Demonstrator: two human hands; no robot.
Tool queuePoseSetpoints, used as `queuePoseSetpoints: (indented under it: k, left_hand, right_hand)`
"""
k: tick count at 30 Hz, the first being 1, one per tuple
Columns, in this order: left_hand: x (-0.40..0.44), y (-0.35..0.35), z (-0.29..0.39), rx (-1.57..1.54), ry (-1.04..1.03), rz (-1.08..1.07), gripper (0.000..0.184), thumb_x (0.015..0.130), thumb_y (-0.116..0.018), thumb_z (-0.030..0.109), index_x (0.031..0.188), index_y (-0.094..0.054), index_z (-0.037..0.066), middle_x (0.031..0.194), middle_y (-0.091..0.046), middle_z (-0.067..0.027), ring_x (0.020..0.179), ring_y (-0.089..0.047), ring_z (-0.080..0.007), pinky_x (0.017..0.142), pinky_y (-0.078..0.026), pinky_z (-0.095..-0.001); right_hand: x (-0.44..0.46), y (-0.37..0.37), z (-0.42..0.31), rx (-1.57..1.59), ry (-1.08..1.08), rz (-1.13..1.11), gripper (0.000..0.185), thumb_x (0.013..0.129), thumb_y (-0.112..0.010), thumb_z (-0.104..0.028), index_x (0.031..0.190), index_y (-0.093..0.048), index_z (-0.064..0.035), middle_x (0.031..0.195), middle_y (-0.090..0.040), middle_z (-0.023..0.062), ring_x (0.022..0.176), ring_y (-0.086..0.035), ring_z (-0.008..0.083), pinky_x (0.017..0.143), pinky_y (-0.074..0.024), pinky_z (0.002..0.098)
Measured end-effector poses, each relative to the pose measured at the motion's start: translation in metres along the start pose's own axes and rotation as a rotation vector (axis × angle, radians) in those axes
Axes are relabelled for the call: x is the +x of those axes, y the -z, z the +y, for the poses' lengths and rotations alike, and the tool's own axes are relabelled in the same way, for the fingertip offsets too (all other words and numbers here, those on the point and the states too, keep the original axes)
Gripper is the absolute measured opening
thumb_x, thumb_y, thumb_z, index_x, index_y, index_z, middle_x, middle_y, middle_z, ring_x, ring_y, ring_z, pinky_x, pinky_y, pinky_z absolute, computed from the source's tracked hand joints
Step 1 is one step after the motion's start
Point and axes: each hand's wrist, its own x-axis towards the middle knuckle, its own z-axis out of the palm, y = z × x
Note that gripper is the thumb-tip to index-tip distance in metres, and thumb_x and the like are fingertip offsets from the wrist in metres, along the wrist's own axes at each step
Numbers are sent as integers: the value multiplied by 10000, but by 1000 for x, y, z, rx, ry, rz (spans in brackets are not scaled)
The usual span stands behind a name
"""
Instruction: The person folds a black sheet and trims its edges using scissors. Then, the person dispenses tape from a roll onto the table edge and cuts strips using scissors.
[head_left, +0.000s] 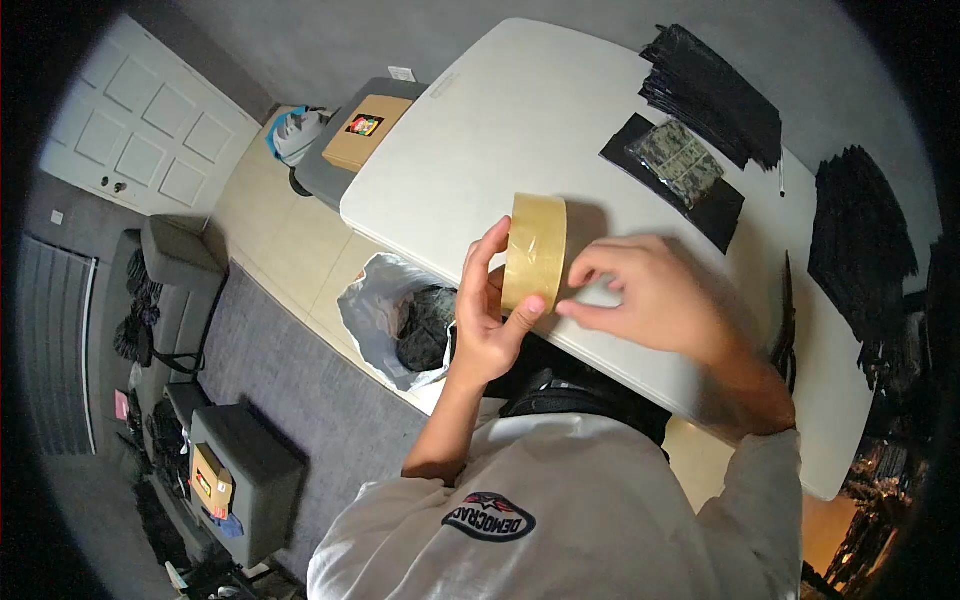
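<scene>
One tape (pixel 537 252), a glossy tan ring, is over the near edge of the tabletop (pixel 450 150), the left hand (pixel 487 335) clamped on it. Above the tabletop, the right hand (pixel 660 295) curls; whether it pinches anything, I cannot tell. One camouflage packet (pixel 680 165) and two ragged black stacks (pixel 712 95) line the tabletop's far side.

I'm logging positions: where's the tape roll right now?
Near the middle of the head view, the tape roll is in the left hand, just left of the right hand.

This looked like a home: a white panelled door (pixel 145 120) at upper left, grey upholstered sofa (pixel 180 245) and flat grey rug (pixel 300 330) at left.
</scene>
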Motion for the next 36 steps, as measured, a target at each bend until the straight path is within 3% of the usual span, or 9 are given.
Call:
queuePoseSetpoints:
  k: [3,8,11,15,18,21,24,29,36]
  left_hand:
    - [-10,-1,-3,-18,47,-39,878,925,-811,195,1594,-301,-56,1536,-445,-164,1339,-558,-274,1102,-475,-395]
    - [-17,-3,-11,19,-75,-100,898,897,-845,191,1579,-313,-50,1462,-448,-145,1312,-569,-292,1060,-515,-413]
    - [-13,-9,-7,29,-113,-69,832,898,-832,165,1562,-373,-35,1390,-472,-164,1229,-604,-283,1014,-535,-400]
    - [-16,-7,-8,33,-78,-75,833,891,-838,168,1558,-380,-30,1387,-477,-164,1205,-612,-275,991,-541,-386]
    - [-15,-5,-8,73,-79,-129,877,895,-848,196,1567,-339,-45,1450,-445,-145,1317,-558,-298,1081,-504,-427]
    - [-13,-6,-8,73,-103,-101,819,883,-846,189,1539,-407,-28,1361,-500,-162,1159,-624,-261,945,-548,-369]
    - [-13,4,-8,99,-80,-207,868,888,-854,210,1560,-363,-37,1413,-467,-156,1292,-568,-284,1078,-503,-431]
    - [-6,-2,11,329,-55,-250,813,859,-867,241,1514,-462,-21,1296,-570,-159,1162,-629,-278,1000,-538,-416]
    - [11,-19,47,649,-80,-192,806,759,-894,212,1472,-559,41,1188,-636,-164,1032,-645,-306,888,-546,-389]
  right_hand:
    - [-7,17,-15,-76,27,67,262,863,-817,-120,1085,-699,-46,1062,-724,104,937,-715,215,716,-596,341]
    - [-9,6,-20,-112,282,250,366,858,-761,-3,1217,-690,-12,1233,-624,142,1091,-657,290,894,-564,368]
    - [-8,1,-17,-45,235,187,407,838,-764,13,1236,-681,-1,1231,-596,154,1137,-633,305,957,-535,380]
    - [-7,4,-14,-49,280,217,321,857,-745,-29,1165,-673,23,1139,-593,155,1066,-654,332,914,-537,399]
    - [-6,10,-14,-34,271,199,252,865,-749,-41,1101,-681,13,1135,-600,137,1051,-656,321,910,-537,396]
    - [-4,15,-14,11,226,156,193,877,-747,-49,1044,-669,6,1110,-603,122,1017,-656,314,891,-535,401]
    - [-3,20,-18,100,78,72,159,898,-738,-70,1007,-651,6,1068,-595,120,968,-644,320,859,-524,408]
    - [-8,21,-12,-136,216,114,113,902,-704,-26,943,-604,7,1023,-576,133,909,-615,310,785,-504,382]
    - [-39,22,-44,-418,122,155,100,863,-696,0,923,-615,2,951,-591,146,940,-607,347,833,-495,430]
